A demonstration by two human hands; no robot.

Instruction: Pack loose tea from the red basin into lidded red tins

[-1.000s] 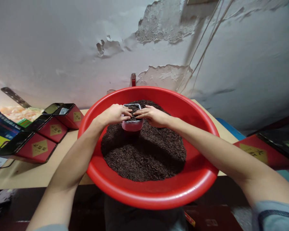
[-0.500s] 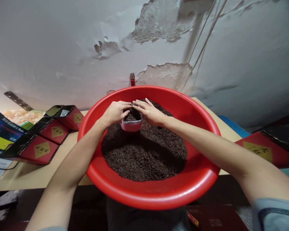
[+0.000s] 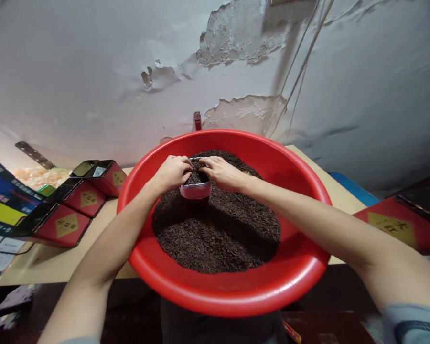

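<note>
A big red plastic basin (image 3: 232, 301) holds a heap of dark dried tea leaves (image 3: 215, 243). Standing in the leaves toward the far side is a red tea tin (image 3: 195, 192) with a pale liner at its mouth, filled with the same leaves. My left hand (image 3: 174, 171) is curled over the tin's left rim, thumb on the near side. Over the right rim bends my right hand (image 3: 224, 173), fingertips turned inward at the liner. The tin's lower part is hidden in the leaves and shadow.
Several red and black tins (image 3: 66, 224) with yellow diamond labels stand left of the basin on the wooden table (image 3: 25, 270). Another such tin (image 3: 397, 224) lies at the right. Behind rises a peeling wall (image 3: 129, 110) with hanging cords.
My fingers have drawn apart from meeting over the tin's far edge and now curl at its two sides. More of the leaves inside and the far rim shows.
</note>
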